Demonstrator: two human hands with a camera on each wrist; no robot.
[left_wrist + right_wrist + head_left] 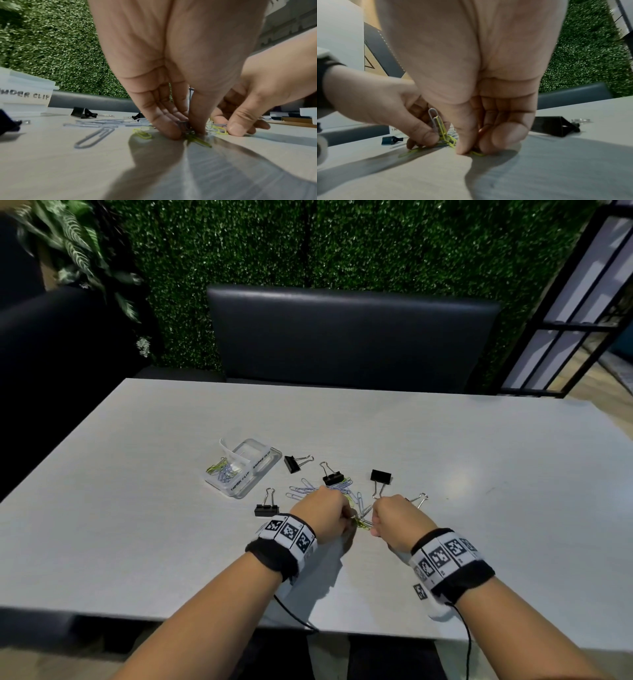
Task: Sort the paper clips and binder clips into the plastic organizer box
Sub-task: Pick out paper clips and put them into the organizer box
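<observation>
A clear plastic organizer box (262,470) lies open on the white table, with some paper clips (222,470) in its near compartment. Loose grey and yellow paper clips (305,491) lie scattered in front of it among several black binder clips (380,477). My left hand (349,520) pinches a small bunch of grey and yellow paper clips (437,124) just above the table. Close to its right, my right hand (373,525) pinches a yellow paper clip (476,153) against the tabletop. In the left wrist view my left fingertips (171,129) close on the bunch (186,127).
One binder clip (266,506) sits just left of my left hand, and another (420,498) is half hidden behind my right hand. A dark padded bench (352,337) and a green hedge wall stand beyond the table's far edge. Cables hang from both wristbands.
</observation>
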